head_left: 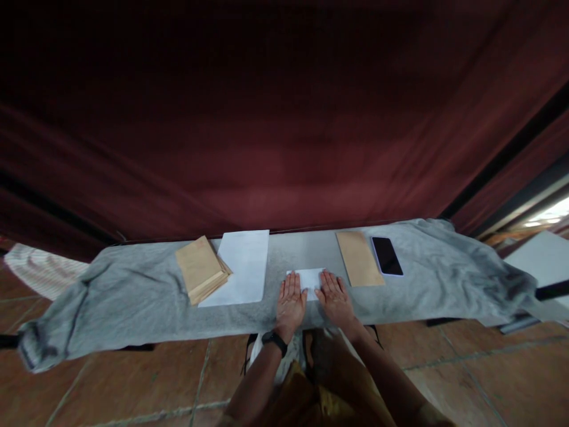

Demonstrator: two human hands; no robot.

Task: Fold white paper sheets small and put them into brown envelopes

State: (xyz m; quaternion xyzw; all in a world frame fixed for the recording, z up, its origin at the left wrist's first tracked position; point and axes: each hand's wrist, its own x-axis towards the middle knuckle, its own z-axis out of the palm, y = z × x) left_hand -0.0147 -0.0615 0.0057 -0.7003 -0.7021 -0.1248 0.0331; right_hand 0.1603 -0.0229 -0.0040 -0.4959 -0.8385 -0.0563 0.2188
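A small white piece of paper, apparently folded, lies on the grey cloth near the front edge of the table. My left hand rests flat on its left side, fingers stretched out and pointing away from me. On the right side of the paper, my right hand presses down the same way, palm down with fingers extended. Both thumbs point inward over the paper, with a gap between them. Parts of the paper's left and right ends are hidden under the fingers.
Left of my hands, several brown envelopes overlap white paper sheets. A single brown envelope lies to the right, beside a phone. Grey cloth covers the narrow table; a dark red curtain hangs behind.
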